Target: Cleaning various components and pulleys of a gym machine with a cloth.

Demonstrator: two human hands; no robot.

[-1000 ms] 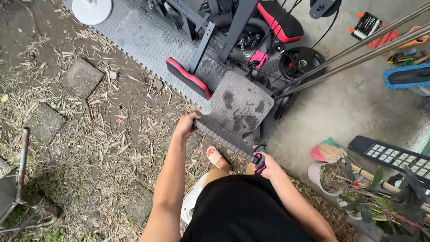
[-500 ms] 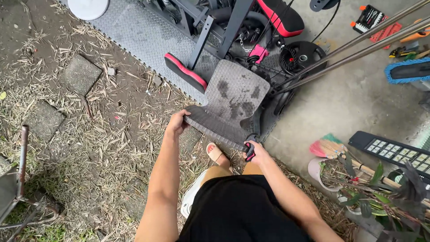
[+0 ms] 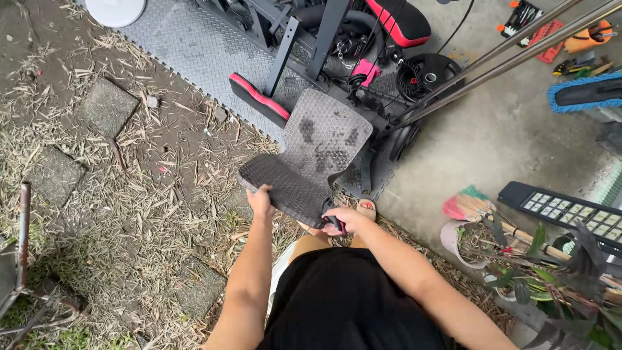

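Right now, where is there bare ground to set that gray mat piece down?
Both hands, left and right, grip the mat piece. Free patches: bare concrete between the metal poles and the dark keypad panel; leaf-strewn dirt to the left. Crowded: the weight bench and the potted plants.

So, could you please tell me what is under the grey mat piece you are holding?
Under the mat piece a sandalled foot and leaf-strewn ground show at its edges; whatever lies directly beneath is covered.

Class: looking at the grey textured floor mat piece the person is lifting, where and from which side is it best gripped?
Grip the grey mat along its near edge, coming from the person's side. That edge is raised and free; the far end lies against the gym frame. The left hand and right hand hold there.
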